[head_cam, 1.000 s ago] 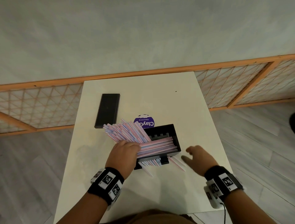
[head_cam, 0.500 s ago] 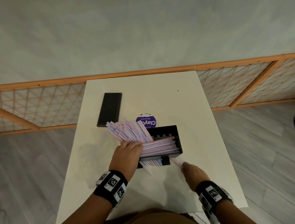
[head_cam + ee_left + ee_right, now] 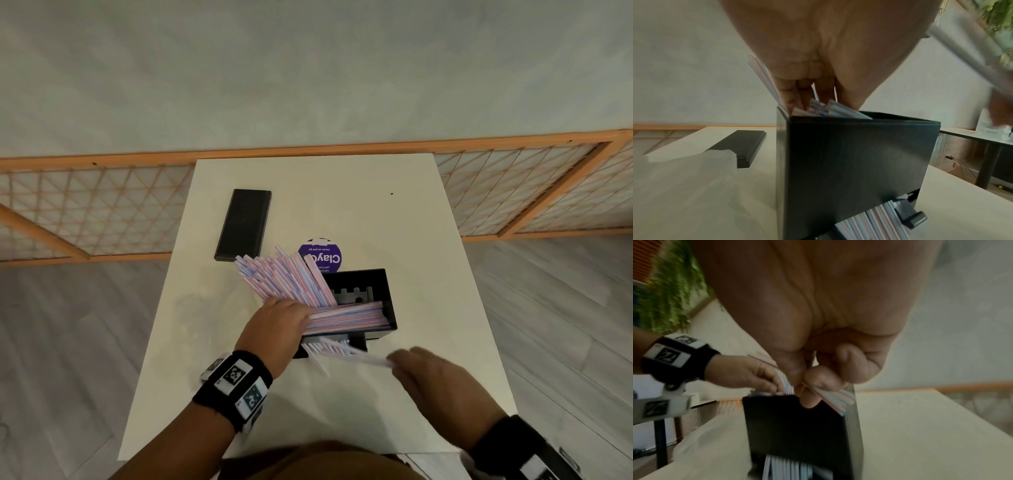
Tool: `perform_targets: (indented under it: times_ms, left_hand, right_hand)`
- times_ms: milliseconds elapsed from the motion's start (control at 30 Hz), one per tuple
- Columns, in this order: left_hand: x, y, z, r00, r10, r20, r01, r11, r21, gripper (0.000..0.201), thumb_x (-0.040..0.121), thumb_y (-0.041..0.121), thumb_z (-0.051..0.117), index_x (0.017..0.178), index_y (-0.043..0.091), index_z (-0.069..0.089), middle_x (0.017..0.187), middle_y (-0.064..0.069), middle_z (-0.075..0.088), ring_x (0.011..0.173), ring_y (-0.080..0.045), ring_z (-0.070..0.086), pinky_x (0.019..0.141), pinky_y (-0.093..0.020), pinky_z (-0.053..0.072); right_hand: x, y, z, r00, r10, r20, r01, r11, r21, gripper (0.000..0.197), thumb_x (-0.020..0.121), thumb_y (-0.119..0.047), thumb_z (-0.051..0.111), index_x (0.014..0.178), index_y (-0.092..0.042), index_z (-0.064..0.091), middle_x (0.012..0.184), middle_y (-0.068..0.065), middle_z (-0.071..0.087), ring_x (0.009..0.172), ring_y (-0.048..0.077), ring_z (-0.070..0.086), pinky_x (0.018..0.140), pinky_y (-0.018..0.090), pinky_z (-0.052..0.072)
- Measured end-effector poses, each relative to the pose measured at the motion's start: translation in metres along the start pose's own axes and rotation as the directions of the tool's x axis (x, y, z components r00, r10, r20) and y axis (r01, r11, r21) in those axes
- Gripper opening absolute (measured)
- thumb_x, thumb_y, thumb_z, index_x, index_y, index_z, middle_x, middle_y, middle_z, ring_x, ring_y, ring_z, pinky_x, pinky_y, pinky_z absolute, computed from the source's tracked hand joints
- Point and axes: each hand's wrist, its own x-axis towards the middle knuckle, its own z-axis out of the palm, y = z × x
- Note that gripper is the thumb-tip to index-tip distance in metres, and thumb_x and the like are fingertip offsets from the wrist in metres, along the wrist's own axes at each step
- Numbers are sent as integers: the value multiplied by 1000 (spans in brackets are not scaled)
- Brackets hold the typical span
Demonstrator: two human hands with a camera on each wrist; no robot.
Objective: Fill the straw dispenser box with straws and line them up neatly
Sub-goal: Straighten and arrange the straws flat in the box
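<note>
The black straw dispenser box stands open on the white table. Pink-and-blue striped straws lie flat inside it, and a fanned bundle sticks out over its left end, tilted up. My left hand grips that bundle at the box's left end, fingers down among the straw ends. My right hand is near the box's front right, pinching a few straws between thumb and fingers; these are motion-blurred. More straws poke out of the slot at the box's base.
The box's black lid lies at the far left of the table. A round purple label sits just behind the box. A clear plastic wrapper lies left of the box. Wooden lattice panels run behind the table.
My right hand came in from the right to the loose straws in front of the box, took hold of them and lifted them. The left hand stayed on the bundle.
</note>
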Motion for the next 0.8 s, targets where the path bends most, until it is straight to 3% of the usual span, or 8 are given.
perform_targets:
  times_ms: [100,200,367,433,500,600,700,800]
  left_hand:
    - [-11,2,-11,998,-47,-48,43,996,-75,22,103,20,57,120,17,70,116,1,66,108,-22,57,98,-34,48]
    - [-24,-4,-18,980,-177,-86,160,971,-179,28,101,28,57,128,22,63,120,5,62,109,-19,55,97,-34,49]
    - [-40,-11,-22,909,-397,-126,308,845,-437,52,93,40,69,138,33,44,124,19,48,118,-7,50,100,-31,47]
    - [-40,-7,-25,912,-366,-185,278,884,-376,59,91,39,72,142,29,44,127,15,48,118,-8,48,100,-31,45]
    - [-37,-4,-24,941,-251,-226,209,958,-195,60,90,39,72,143,25,49,133,7,53,119,-15,51,100,-35,45]
    - [-29,2,-16,983,-81,-162,86,996,24,51,90,46,67,138,32,56,137,8,54,119,-18,52,96,-38,46]
    - [-21,7,-3,996,-10,-86,20,994,108,38,94,44,60,132,38,60,132,15,55,115,-16,52,95,-35,45]
    - [-15,8,8,998,28,-58,-20,991,133,28,95,33,61,122,36,68,122,16,64,103,-18,56,87,-34,51]
  right_hand:
    - [34,-15,-19,990,-20,-138,4,994,-111,16,103,-39,41,114,-36,53,93,-8,54,76,22,61,62,39,50]
    - [68,-21,-29,987,-22,-159,-14,975,-223,21,97,-26,54,116,-35,56,96,-6,56,77,24,62,58,37,49]
    - [110,-37,-33,997,-76,10,75,933,-352,28,94,-21,52,121,-27,52,110,1,55,92,27,63,66,34,43]
    - [123,-43,-26,992,-109,64,125,923,-363,26,94,-20,52,120,-24,55,111,3,55,91,28,63,69,36,48]
    - [132,-47,-16,989,-133,58,145,923,-358,17,97,-22,51,112,-21,57,109,4,54,84,28,63,67,38,51]
    - [146,-51,-6,976,-219,-3,210,939,-274,11,97,-17,53,107,-20,57,105,2,53,84,25,62,70,41,56]
    - [158,-62,-3,951,-309,-19,301,937,-177,13,100,-10,52,104,-11,63,103,6,61,95,22,57,81,36,52]
    - [167,-68,3,991,-133,5,133,991,-25,23,104,-26,48,102,-8,63,102,10,64,98,26,59,80,34,47]
